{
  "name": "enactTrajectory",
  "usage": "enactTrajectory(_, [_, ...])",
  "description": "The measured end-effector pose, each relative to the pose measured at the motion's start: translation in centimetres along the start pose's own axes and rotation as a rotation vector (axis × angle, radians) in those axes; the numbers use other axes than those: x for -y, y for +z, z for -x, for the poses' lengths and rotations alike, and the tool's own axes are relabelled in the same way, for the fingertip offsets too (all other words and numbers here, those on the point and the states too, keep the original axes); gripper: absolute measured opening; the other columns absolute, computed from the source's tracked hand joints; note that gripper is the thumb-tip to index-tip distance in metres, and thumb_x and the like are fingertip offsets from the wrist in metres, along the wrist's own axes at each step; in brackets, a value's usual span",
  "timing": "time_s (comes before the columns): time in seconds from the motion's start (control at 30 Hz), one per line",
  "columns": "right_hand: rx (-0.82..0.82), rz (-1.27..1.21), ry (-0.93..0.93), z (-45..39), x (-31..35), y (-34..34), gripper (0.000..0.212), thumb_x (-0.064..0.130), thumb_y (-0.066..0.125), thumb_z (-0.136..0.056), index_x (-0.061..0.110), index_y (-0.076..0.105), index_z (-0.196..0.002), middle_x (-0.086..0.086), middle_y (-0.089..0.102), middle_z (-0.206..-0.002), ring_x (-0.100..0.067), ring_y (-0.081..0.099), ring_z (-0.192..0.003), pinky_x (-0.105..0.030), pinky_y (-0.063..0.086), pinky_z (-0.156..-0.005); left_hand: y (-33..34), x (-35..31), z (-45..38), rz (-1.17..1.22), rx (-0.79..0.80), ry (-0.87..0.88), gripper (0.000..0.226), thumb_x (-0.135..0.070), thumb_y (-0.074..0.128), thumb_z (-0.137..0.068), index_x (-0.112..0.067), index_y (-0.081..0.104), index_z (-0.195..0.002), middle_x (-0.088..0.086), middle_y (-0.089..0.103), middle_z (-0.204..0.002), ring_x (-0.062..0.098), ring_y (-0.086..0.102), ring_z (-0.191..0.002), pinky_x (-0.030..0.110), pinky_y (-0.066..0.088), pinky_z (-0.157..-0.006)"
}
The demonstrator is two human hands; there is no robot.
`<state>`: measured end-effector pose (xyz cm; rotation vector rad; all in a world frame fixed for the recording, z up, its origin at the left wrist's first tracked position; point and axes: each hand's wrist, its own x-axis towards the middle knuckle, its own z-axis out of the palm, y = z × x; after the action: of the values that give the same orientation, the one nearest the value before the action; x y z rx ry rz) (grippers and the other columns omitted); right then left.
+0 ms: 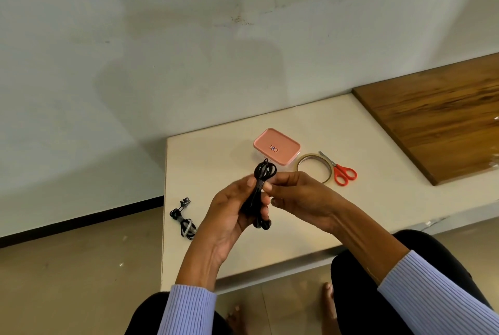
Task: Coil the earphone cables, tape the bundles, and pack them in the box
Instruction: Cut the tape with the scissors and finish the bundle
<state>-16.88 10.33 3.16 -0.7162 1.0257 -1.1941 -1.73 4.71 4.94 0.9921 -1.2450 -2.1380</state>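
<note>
A coiled black earphone cable [259, 191] stands upright between both hands above the white table. My left hand [229, 216] wraps around its lower half, and my right hand [297, 197] pinches the bundle's middle from the right. Loops stick out above the fingers and the earbuds hang below. A second earphone bundle [184, 221], taped around its middle, lies on the table's left edge. The pink box [276, 146], lid shut, sits behind my hands. A roll of clear tape [313, 167] lies to its right, partly hidden by my right hand.
Red-handled scissors [340, 172] lie beside the tape roll. A dark wooden board [437, 124] covers the table's right part. The white table [216, 151] ends at the left near the taped bundle, with floor below. My knees and bare feet are under the front edge.
</note>
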Motion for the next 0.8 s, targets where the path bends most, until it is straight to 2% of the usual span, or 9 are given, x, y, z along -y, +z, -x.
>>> enactTrajectory(0.07, [-0.045,0.013,0.000,-0.1,-0.1,0.0,0.008,0.016,0.065,-0.078,0.011,0.071,-0.080,-0.002,0.061,-0.073,-0.013,0.051,-0.072,-0.026,0.039,-0.074,-0.2,0.1,-0.1,-0.008,-0.036,-0.075,0.027,-0.032,0.060,-0.079,-0.007,0.069,-0.085,0.009,0.063,-0.067,0.017,0.058,-0.053,0.033,0.051,-0.058])
enactTrajectory(0.2, [-0.053,0.045,0.012,-0.1,-0.2,0.1,0.011,0.019,0.067,-0.077,0.009,0.068,-0.083,-0.002,0.061,-0.077,-0.013,0.049,-0.075,-0.024,0.041,-0.074,-0.4,-0.1,-0.1,0.023,-0.029,-0.165,0.028,-0.032,0.059,-0.081,-0.007,0.068,-0.074,0.005,0.062,-0.061,0.014,0.057,-0.050,0.028,0.051,-0.051])
enactTrajectory(0.3, [-0.015,0.023,0.007,-0.4,-0.4,0.2,0.009,0.019,0.070,-0.080,0.011,0.067,-0.082,-0.010,0.059,-0.084,-0.026,0.046,-0.086,-0.034,0.038,-0.082,-0.3,-0.3,-0.1,0.103,0.008,-0.199,0.027,-0.031,0.055,-0.084,-0.008,0.064,-0.073,0.000,0.056,-0.055,0.010,0.052,-0.045,0.023,0.049,-0.047])
enactTrajectory(0.37, [-0.008,0.018,0.009,-0.5,-0.5,0.1,0.012,0.020,0.070,-0.079,0.010,0.067,-0.082,-0.012,0.059,-0.085,-0.029,0.046,-0.088,-0.039,0.036,-0.087,-0.2,-0.4,-0.1,0.088,-0.009,-0.196,0.029,-0.028,0.052,-0.090,-0.007,0.063,-0.074,0.001,0.056,-0.054,0.011,0.053,-0.045,0.024,0.049,-0.047])
enactTrajectory(0.5, [-0.150,0.055,0.052,-0.6,-0.7,0.3,0.028,0.024,0.072,-0.069,0.003,0.069,-0.087,-0.009,0.065,-0.085,-0.019,0.057,-0.086,-0.032,0.046,-0.088,-0.4,0.3,-0.1,-0.141,-0.156,-0.081,0.033,-0.026,0.051,-0.095,-0.002,0.070,-0.085,0.013,0.068,-0.067,0.020,0.064,-0.057,0.030,0.054,-0.056])
enactTrajectory(0.57, [-0.191,0.062,0.064,-0.7,-0.8,0.3,0.035,0.024,0.072,-0.068,-0.001,0.069,-0.091,-0.007,0.067,-0.085,-0.014,0.060,-0.084,-0.027,0.049,-0.086,-0.4,0.7,-0.2,-0.175,-0.194,-0.032,0.040,-0.032,0.046,-0.098,-0.002,0.072,-0.090,0.017,0.071,-0.073,0.022,0.066,-0.061,0.035,0.054,-0.062])
enactTrajectory(0.67, [-0.236,0.076,0.078,-0.8,-0.7,0.4,0.022,0.018,0.070,-0.077,0.001,0.070,-0.092,0.000,0.070,-0.081,-0.003,0.063,-0.075,-0.017,0.048,-0.072,-0.6,0.8,-0.1,-0.231,-0.189,0.026,0.044,-0.042,0.045,-0.095,-0.009,0.073,-0.091,0.015,0.073,-0.079,0.021,0.066,-0.065,0.034,0.053,-0.064])
enactTrajectory(0.73, [-0.255,0.080,0.071,-0.7,-0.7,0.3,0.013,0.014,0.068,-0.081,0.005,0.071,-0.089,0.003,0.071,-0.079,-0.001,0.065,-0.072,-0.015,0.048,-0.069,-0.8,0.9,-0.1,-0.342,-0.166,0.092,0.032,-0.037,0.054,-0.092,-0.014,0.075,-0.088,0.011,0.070,-0.076,0.020,0.062,-0.067,0.027,0.051,-0.062])
enactTrajectory(0.8, [-0.248,0.065,0.067,-0.7,-0.7,0.1,0.011,0.014,0.068,-0.080,0.006,0.072,-0.088,0.002,0.072,-0.080,-0.002,0.066,-0.074,-0.015,0.049,-0.069,-0.9,1.1,-0.3,-0.394,-0.170,0.124,0.023,-0.028,0.057,-0.092,-0.015,0.074,-0.085,0.008,0.066,-0.072,0.020,0.059,-0.068,0.026,0.048,-0.061])
